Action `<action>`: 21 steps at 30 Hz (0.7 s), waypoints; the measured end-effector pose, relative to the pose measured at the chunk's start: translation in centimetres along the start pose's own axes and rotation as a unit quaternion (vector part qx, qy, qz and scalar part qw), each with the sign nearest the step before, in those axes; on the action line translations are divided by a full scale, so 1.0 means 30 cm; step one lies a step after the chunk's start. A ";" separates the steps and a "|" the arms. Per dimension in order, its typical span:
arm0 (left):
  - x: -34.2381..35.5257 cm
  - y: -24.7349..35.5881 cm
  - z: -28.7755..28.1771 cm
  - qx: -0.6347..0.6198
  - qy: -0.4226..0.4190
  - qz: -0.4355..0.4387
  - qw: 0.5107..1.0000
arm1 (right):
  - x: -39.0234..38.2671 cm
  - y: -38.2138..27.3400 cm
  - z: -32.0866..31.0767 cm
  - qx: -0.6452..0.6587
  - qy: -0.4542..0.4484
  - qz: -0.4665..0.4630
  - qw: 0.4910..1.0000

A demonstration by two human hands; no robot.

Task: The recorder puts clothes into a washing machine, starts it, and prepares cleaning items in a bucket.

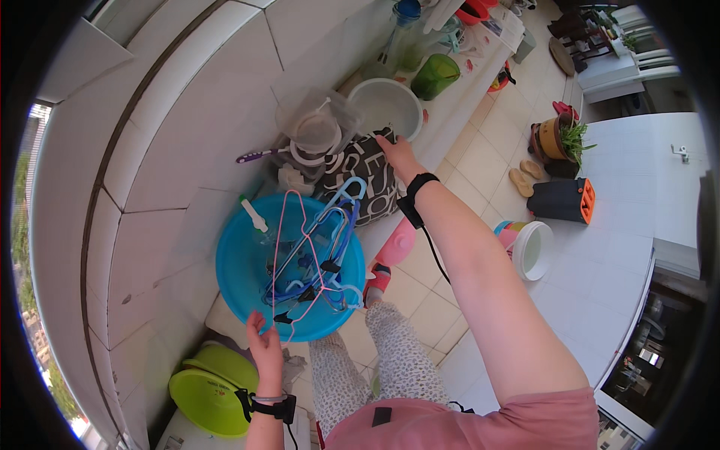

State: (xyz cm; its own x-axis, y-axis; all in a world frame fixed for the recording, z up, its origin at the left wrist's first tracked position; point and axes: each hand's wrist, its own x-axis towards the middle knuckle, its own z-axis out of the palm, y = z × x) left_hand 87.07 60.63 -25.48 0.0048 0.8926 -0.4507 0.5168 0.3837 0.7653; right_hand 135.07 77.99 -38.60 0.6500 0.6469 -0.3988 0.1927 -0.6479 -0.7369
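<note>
A blue basin point(227, 279) holds several clothes hangers, blue ones point(346, 225) in a tangle and a pink one point(278, 244) lying across the top. My left hand point(265, 346) is at the basin's near rim, close to the pink hanger's lower end; its fingers are apart and nothing shows in them. Beyond the basin, to the right, lies a dark grey cloth bundle point(365, 176) with white letter shapes. My right hand point(401, 159) is closed on the far right edge of this cloth, its fingertips pressed into the fabric. A green-capped white brush or bottle point(253, 214) leans inside the basin.
Behind the cloth stand clear plastic containers point(311, 131), a purple-handled toothbrush point(259, 156), a white bowl point(387, 105) and a green cup point(435, 76) on the ledge. Green basins point(206, 397) sit at lower left. A bucket point(534, 251) and potted plant point(562, 139) stand right.
</note>
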 end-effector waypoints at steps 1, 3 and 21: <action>-0.018 -0.023 0.005 0.002 0.002 -0.002 1.000 | 0.022 0.009 0.004 0.000 0.012 0.004 1.000; -0.059 -0.051 0.012 -0.010 0.022 -0.023 0.999 | 0.041 0.029 -0.005 -0.006 0.019 -0.004 1.000; -0.040 0.114 0.196 -0.006 -0.062 0.010 0.998 | -0.568 0.029 -0.371 0.440 0.125 0.137 0.879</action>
State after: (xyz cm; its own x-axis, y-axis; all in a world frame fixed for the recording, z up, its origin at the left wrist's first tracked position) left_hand 93.87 59.47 -25.01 0.1204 0.8641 -0.4887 0.5059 0.3702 0.7791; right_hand 132.33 61.95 -26.37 0.7463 0.3348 -0.5752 -0.5670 -0.1327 -0.8129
